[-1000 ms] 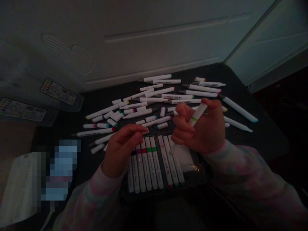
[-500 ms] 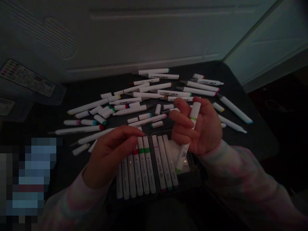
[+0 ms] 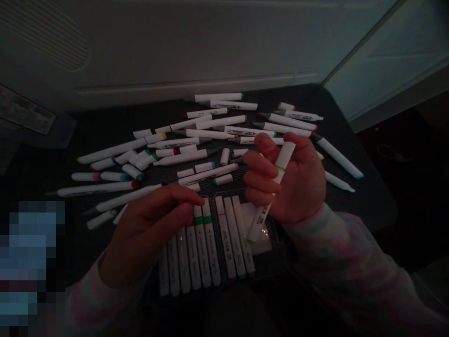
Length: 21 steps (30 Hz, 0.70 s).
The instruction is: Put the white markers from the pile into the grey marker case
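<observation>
The scene is dim. My right hand (image 3: 294, 182) is closed around a white marker with a green band (image 3: 277, 182), held nearly upright with its lower end over the open marker case (image 3: 280, 260). Several white markers (image 3: 203, 243) lie side by side in the case. My left hand (image 3: 147, 229) rests on the left row of those markers, fingers curled and pressed together on their tops. What, if anything, sits under the fingertips is hidden.
Many loose white markers and caps (image 3: 196, 140) lie scattered over the dark table (image 3: 368, 206) behind the case. A pale panelled wall (image 3: 210, 47) rises at the back. A flat packet (image 3: 24, 114) lies far left. A blurred patch covers the lower left.
My right hand turned the green-banded marker from slanted to nearly upright, lower end down toward the case. My left hand sank onto the markers in the case. The view shifted left.
</observation>
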Each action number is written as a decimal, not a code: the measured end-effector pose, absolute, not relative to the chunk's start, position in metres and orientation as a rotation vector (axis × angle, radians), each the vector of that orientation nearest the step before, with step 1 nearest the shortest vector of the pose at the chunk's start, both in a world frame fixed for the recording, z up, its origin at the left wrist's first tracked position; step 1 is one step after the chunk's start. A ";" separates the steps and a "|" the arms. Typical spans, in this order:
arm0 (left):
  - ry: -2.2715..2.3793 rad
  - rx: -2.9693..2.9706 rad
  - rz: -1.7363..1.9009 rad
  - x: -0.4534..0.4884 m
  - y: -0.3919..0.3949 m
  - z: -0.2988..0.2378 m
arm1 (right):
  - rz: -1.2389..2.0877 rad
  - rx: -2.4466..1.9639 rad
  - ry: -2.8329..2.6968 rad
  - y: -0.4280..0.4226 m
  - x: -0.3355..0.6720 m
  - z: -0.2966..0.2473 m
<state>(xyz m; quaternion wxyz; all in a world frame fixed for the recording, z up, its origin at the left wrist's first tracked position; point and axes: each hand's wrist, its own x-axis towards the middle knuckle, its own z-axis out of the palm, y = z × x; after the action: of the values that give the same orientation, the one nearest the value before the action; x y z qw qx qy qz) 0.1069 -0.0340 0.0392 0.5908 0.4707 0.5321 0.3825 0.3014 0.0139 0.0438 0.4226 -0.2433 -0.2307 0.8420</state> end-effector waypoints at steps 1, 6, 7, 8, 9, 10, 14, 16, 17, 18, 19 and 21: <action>1.241 1.104 0.880 0.107 -0.034 0.039 | 2.084 -0.617 -0.567 0.015 0.302 0.044; 1.211 1.209 0.861 0.104 -0.035 0.032 | 2.046 -0.644 -0.475 0.017 0.299 0.045; 1.201 1.234 0.851 0.103 -0.035 0.031 | 2.051 -0.645 -0.460 0.017 0.298 0.045; 1.193 1.255 0.838 0.103 -0.035 0.030 | 2.057 -0.644 -0.450 0.016 0.298 0.045; 1.192 1.272 0.821 0.104 -0.035 0.030 | 2.062 -0.642 -0.445 0.016 0.297 0.045; 1.192 1.289 0.805 0.104 -0.035 0.030 | 2.070 -0.641 -0.441 0.015 0.297 0.045; 1.131 1.399 0.703 0.110 -0.033 0.036 | 2.134 -0.620 -0.434 0.012 0.295 0.044; 1.049 1.465 0.586 0.114 -0.032 0.038 | 2.179 -0.576 -0.427 0.009 0.293 0.043; 1.008 1.489 0.521 0.117 -0.033 0.038 | 2.201 -0.550 -0.422 0.008 0.291 0.042; 0.970 1.506 0.457 0.120 -0.034 0.038 | 2.221 -0.522 -0.418 0.007 0.290 0.040; 0.931 1.518 0.393 0.123 -0.034 0.037 | 2.239 -0.498 -0.413 0.005 0.288 0.039; 0.861 1.518 0.272 0.128 -0.036 0.036 | 2.265 -0.469 -0.401 0.003 0.285 0.037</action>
<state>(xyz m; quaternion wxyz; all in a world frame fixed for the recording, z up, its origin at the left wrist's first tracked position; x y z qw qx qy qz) 0.1281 -0.0365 0.0359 0.6347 0.6641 0.3767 0.1189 0.2853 0.0026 0.0367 0.3865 -0.1842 -0.1576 0.8899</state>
